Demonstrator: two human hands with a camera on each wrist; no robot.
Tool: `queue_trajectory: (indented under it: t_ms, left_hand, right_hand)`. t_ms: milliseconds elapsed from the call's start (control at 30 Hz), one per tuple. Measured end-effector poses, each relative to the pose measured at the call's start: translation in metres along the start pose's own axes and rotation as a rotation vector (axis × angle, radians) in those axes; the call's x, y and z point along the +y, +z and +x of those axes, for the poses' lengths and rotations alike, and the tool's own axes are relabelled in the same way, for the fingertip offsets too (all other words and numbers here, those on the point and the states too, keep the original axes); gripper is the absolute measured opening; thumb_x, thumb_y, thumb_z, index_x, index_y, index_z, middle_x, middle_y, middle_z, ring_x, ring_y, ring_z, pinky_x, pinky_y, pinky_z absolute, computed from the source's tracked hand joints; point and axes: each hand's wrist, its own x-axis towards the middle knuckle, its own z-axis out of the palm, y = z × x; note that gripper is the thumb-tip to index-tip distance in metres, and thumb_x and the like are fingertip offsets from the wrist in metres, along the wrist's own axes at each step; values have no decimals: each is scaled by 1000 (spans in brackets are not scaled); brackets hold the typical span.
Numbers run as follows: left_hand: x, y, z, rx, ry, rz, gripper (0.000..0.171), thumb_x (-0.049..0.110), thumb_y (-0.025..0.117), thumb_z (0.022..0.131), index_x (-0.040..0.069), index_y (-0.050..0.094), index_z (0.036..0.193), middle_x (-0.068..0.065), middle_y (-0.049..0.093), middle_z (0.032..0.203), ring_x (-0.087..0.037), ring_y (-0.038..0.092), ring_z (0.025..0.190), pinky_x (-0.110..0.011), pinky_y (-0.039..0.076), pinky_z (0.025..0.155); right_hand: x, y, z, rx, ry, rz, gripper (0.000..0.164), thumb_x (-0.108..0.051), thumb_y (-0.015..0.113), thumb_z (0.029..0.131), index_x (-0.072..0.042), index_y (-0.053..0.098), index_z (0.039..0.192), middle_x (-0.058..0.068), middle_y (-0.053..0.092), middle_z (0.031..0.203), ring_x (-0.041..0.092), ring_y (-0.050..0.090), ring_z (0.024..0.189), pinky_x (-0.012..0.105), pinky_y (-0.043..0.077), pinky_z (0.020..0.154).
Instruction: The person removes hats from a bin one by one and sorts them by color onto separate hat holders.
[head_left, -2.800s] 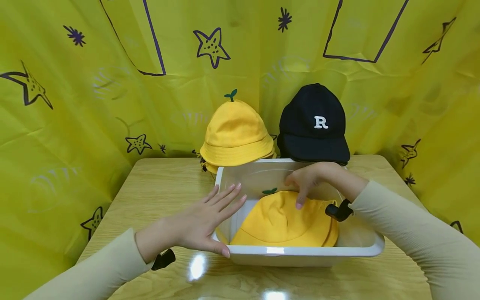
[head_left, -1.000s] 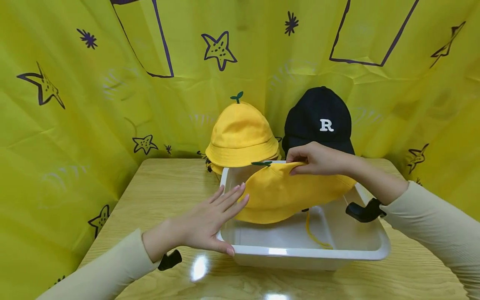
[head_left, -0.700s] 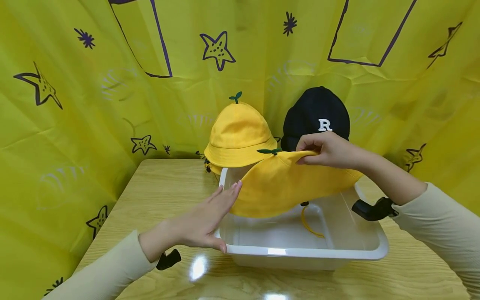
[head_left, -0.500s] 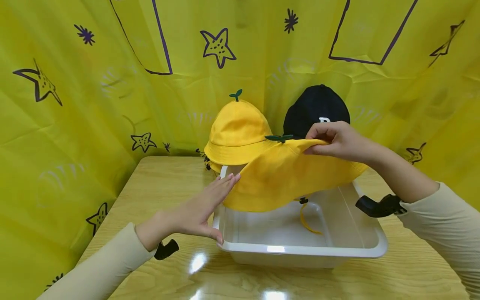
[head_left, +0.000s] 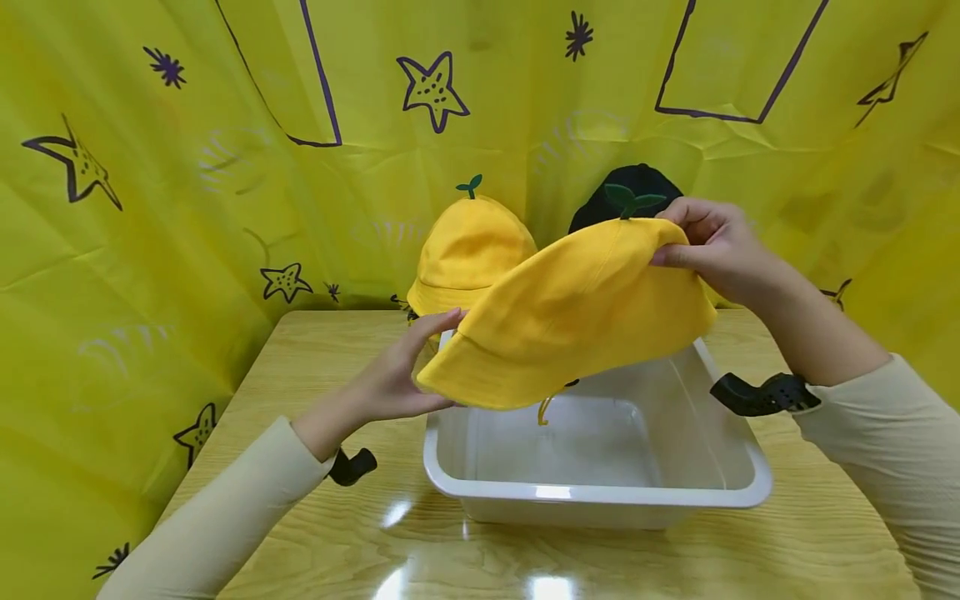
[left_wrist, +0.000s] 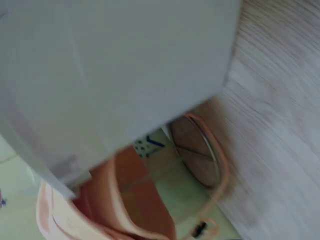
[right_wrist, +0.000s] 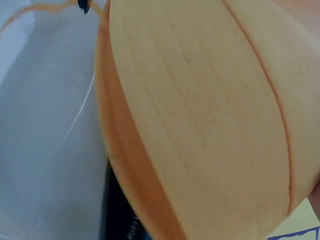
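A yellow bucket hat [head_left: 570,317] with a green sprout on top hangs tilted over the white plastic bin [head_left: 600,496]. My right hand [head_left: 720,246] pinches its crown beside the sprout. At the hat's left brim is my left hand [head_left: 382,375], its fingers extended and partly hidden behind the brim; whether they press on the cloth is unclear. Below the brim dangles a thin yellow cord [head_left: 543,411]. The hat's brim [right_wrist: 200,110] fills most of the right wrist view. In the left wrist view the outer bin wall [left_wrist: 120,65] dominates, and no hand shows.
Behind the bin, another sprout-topped yellow hat [head_left: 468,250] stands at the table's back. A black cap [head_left: 641,179] to its right is mostly covered by the lifted hat. Yellow curtain [head_left: 337,208] surrounds the wooden table [head_left: 322,358].
My right hand has gripped the yellow hat in the bin and raised it up and out, tilting it leftward. My left hand has moved from the bin's rim up to the hat's brim.
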Motion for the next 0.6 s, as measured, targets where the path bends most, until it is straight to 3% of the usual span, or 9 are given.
queue_trajectory:
  t_ms: [67, 133, 267, 400, 500, 600]
  left_hand:
    - [-3, 8, 9, 28, 64, 46, 71, 32, 67, 85, -3, 33, 137, -22, 50, 125, -28, 53, 115, -35, 44, 99]
    - [-4, 15, 17, 44, 84, 95, 60, 32, 64, 86, -6, 40, 126, -20, 54, 112, -27, 58, 101, -33, 50, 88]
    - [-4, 28, 29, 71, 137, 159, 34, 25, 66, 85, -2, 50, 97, -12, 58, 84, -21, 59, 73, -31, 52, 66]
    - [1, 33, 37, 101, 258, 141, 18, 16, 58, 90, -1, 52, 92, -10, 58, 78, -21, 57, 69, -31, 52, 65]
    - [4, 35, 39, 151, 286, 163, 19, 15, 52, 95, -5, 53, 96, -15, 63, 85, -26, 62, 75, -33, 54, 71]
    - [5, 37, 40, 247, 334, 168, 25, 16, 51, 96, -8, 56, 93, -21, 65, 85, -31, 65, 77, -34, 56, 75]
  right_hand:
    - [5, -5, 1, -40, -10, 74, 11, 11, 64, 82, 2, 65, 90, 8, 70, 88, 17, 66, 76, 24, 56, 66]
    - [10, -9, 2, -57, -13, 128, 11, 10, 62, 84, 1, 65, 90, 7, 69, 87, 16, 64, 76, 23, 55, 66]
    - [21, -13, 2, -20, 0, 215, 11, 9, 62, 85, -1, 64, 89, 6, 68, 86, 16, 62, 77, 23, 53, 66]
    - [26, -17, 1, 10, 15, 302, 12, 9, 59, 87, -2, 65, 91, 6, 68, 86, 16, 65, 78, 24, 54, 67]
    - [29, -20, 0, 2, 31, 351, 13, 8, 58, 88, -2, 65, 92, 6, 68, 86, 16, 65, 78, 25, 54, 66]
    - [31, -20, -2, -18, 48, 356, 12, 6, 58, 88, -3, 65, 92, 5, 68, 86, 15, 64, 77, 25, 53, 66]
